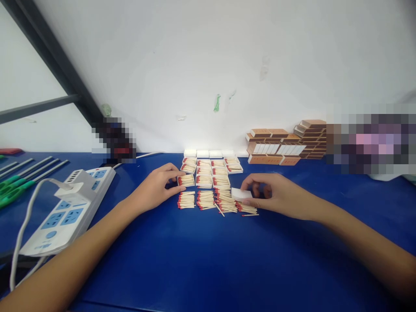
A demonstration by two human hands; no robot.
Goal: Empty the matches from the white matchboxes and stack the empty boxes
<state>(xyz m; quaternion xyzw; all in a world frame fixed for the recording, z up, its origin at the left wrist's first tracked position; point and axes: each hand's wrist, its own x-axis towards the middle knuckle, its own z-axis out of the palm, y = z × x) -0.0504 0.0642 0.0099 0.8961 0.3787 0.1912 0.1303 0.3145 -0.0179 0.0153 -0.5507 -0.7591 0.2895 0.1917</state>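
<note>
My left hand (162,185) reaches in from the left, thumb and fingers closed on the left side of a white matchbox tray (186,180) filled with red-headed matches. In my right hand (271,190) a white matchbox tray (239,194) is pinched and tilted above a pile of matches (247,209), its inside turned from view. Several filled trays (204,181) stand in rows between the hands. Nearer to me lie loose bundles of matches (186,200), with one match (219,209) askew.
Brown matchboxes (310,138) are stacked along the wall at the back right. White trays (203,153) line the wall behind the rows. A power strip (69,212) with a plugged-in white cable (24,216) lies at the left, beside green-handled scissors (14,190).
</note>
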